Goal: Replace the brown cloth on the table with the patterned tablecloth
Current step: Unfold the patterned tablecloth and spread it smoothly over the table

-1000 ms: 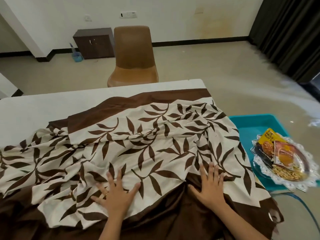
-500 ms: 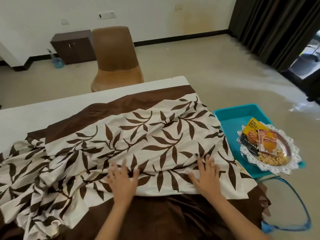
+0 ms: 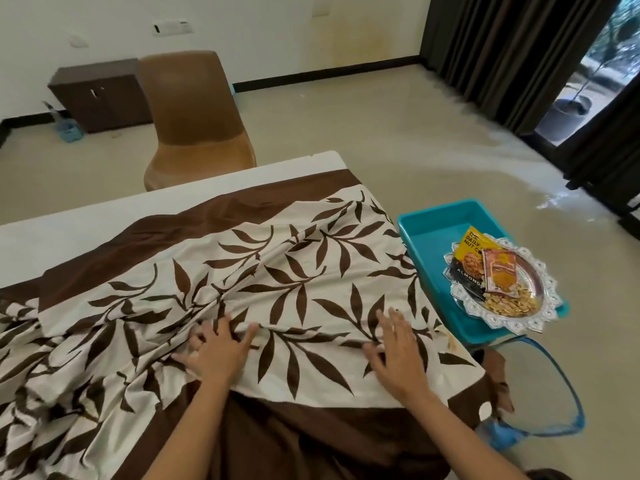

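The patterned tablecloth (image 3: pixel 277 278), cream with brown leaves and a brown border, lies rumpled across the white table (image 3: pixel 86 223). Its left part is bunched in folds. Plain brown fabric (image 3: pixel 311 441) hangs at the near edge below it; whether this is the brown cloth or the tablecloth's border I cannot tell. My left hand (image 3: pixel 216 348) lies on the cloth with fingers spread, pressing a fold. My right hand (image 3: pixel 398 348) rests flat on the cloth near the table's right side, fingers straight.
A teal tray (image 3: pixel 436 226) stands right of the table, bearing a silver plate (image 3: pixel 547 306) with snack packets and nuts. A brown chair (image 3: pixel 194 119) stands behind the table, a dark cabinet (image 3: pixel 100 95) by the wall. A blue hoop-like frame (image 3: pixel 568 393) lies at the lower right.
Both hands have slid forward over the patterned cloth, pushing it away from me and flattening the right part. The view has turned right.
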Tool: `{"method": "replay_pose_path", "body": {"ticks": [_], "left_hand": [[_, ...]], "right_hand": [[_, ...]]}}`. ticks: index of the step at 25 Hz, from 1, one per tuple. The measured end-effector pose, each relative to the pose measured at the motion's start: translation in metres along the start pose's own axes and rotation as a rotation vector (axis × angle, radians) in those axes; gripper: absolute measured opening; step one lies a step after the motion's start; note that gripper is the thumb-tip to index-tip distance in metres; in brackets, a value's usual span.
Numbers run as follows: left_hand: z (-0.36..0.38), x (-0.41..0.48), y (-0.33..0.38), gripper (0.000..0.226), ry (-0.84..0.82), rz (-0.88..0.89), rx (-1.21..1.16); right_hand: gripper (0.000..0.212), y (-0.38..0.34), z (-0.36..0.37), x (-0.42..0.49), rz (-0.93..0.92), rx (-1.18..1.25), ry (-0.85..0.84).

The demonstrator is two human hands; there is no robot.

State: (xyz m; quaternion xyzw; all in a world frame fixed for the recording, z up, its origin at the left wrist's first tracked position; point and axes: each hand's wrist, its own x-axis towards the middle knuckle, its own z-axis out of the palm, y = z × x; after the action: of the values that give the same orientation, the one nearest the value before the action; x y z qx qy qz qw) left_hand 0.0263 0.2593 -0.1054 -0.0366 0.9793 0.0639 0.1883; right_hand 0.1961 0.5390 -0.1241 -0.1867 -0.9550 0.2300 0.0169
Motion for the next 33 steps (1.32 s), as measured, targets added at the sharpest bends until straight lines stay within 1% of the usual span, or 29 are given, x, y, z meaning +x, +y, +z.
{"method": "replay_pose_path", "body": {"ticks": [1, 2, 3, 4, 5, 6, 7, 9, 10, 12, 13, 14, 15, 16, 18, 19, 20, 21, 22, 23, 24, 25, 27, 28, 29, 30, 31, 33], "left_hand": [[-0.002, -0.005, 0.011, 0.096, 0.156, 0.016, -0.04], [-0.002, -0.011, 0.023, 0.092, 0.271, 0.101, -0.082], [0.0, -0.015, 0.036, 0.083, 0.341, 0.219, -0.128], [0.006, -0.017, 0.047, 0.074, 0.344, 0.34, -0.147], [0.012, -0.017, 0.06, 0.069, 0.298, 0.436, -0.16], [0.018, -0.016, 0.071, 0.071, 0.229, 0.488, -0.179], [0.025, -0.015, 0.08, 0.078, 0.139, 0.487, -0.202], [0.035, -0.01, 0.092, 0.09, 0.025, 0.397, -0.22], [0.039, -0.008, 0.098, 0.093, 0.013, 0.347, -0.214], [0.04, -0.009, 0.109, 0.094, 0.06, 0.314, -0.216], [0.041, -0.008, 0.115, 0.091, 0.088, 0.339, -0.198], [0.041, -0.005, 0.12, 0.088, 0.097, 0.374, -0.159], [0.041, 0.001, 0.125, 0.085, 0.083, 0.392, -0.113], [0.041, 0.007, 0.127, 0.084, 0.057, 0.387, -0.069], [0.042, 0.02, 0.13, 0.082, 0.028, 0.346, -0.008], [0.042, 0.024, 0.131, 0.081, 0.036, 0.338, 0.014], [0.042, 0.024, 0.135, 0.079, 0.047, 0.355, 0.024], [0.043, 0.021, 0.14, 0.077, 0.059, 0.396, 0.013], [0.044, 0.016, 0.147, 0.075, 0.082, 0.438, -0.022], [0.043, 0.011, 0.154, 0.071, 0.126, 0.464, -0.072], [0.04, 0.008, 0.159, 0.067, 0.187, 0.471, -0.131], [0.037, 0.01, 0.163, 0.063, 0.269, 0.452, -0.167], [0.028, 0.022, 0.161, 0.066, 0.404, 0.321, -0.177], [0.025, 0.031, 0.156, 0.072, 0.421, 0.227, -0.178], [0.024, 0.042, 0.149, 0.077, 0.404, 0.15, -0.178], [0.023, 0.052, 0.141, 0.081, 0.348, 0.1, -0.173], [0.024, 0.061, 0.134, 0.083, 0.273, 0.084, -0.138], [0.026, 0.066, 0.131, 0.087, 0.162, 0.12, -0.037]], "right_hand": [[0.071, 0.006, -0.006, 0.015, 0.022, -0.008, 0.078], [0.068, 0.014, -0.011, 0.032, 0.034, -0.052, 0.124], [0.067, 0.023, -0.016, 0.048, 0.037, -0.114, 0.128], [0.071, 0.03, -0.02, 0.063, 0.047, -0.177, 0.093], [0.078, 0.036, -0.02, 0.074, 0.075, -0.222, 0.032], [0.084, 0.038, -0.018, 0.081, 0.113, -0.254, -0.034], [0.088, 0.036, -0.013, 0.082, 0.135, -0.273, -0.09], [0.085, 0.021, 0.006, 0.073, 0.106, -0.263, -0.113], [0.082, 0.009, 0.016, 0.065, 0.062, -0.245, -0.101], [0.074, -0.019, 0.036, 0.05, -0.124, -0.181, -0.104], [0.07, -0.026, 0.045, 0.044, -0.239, -0.173, -0.104], [0.066, -0.027, 0.047, 0.041, -0.312, -0.149, -0.109], [0.065, -0.018, 0.042, 0.046, -0.323, -0.126, -0.09], [0.065, -0.003, 0.029, 0.051, -0.274, -0.126, -0.066], [0.072, 0.049, 0.004, 0.06, -0.089, -0.2, 0.0], [0.076, 0.081, -0.011, 0.063, 0.056, -0.229, 0.027], [0.081, 0.109, -0.026, 0.065, 0.255, -0.22, 0.02], [0.087, 0.129, -0.04, 0.066, 0.473, -0.197, -0.007], [0.087, 0.136, -0.051, 0.069, 0.624, -0.17, 0.01], [0.082, 0.132, -0.053, 0.075, 0.639, -0.163, 0.078], [0.077, 0.119, -0.05, 0.084, 0.543, -0.143, 0.14], [0.073, 0.102, -0.045, 0.097, 0.403, -0.077, 0.142], [0.072, 0.062, -0.034, 0.126, 0.122, 0.04, -0.007], [0.073, 0.051, -0.027, 0.143, 0.031, 0.008, -0.074], [0.073, 0.046, -0.02, 0.157, -0.025, -0.087, -0.099], [0.073, 0.048, -0.014, 0.171, -0.048, -0.19, -0.11], [0.074, 0.052, -0.012, 0.181, -0.03, -0.239, -0.11], [0.074, 0.062, -0.013, 0.19, 0.104, -0.228, -0.056]]}}
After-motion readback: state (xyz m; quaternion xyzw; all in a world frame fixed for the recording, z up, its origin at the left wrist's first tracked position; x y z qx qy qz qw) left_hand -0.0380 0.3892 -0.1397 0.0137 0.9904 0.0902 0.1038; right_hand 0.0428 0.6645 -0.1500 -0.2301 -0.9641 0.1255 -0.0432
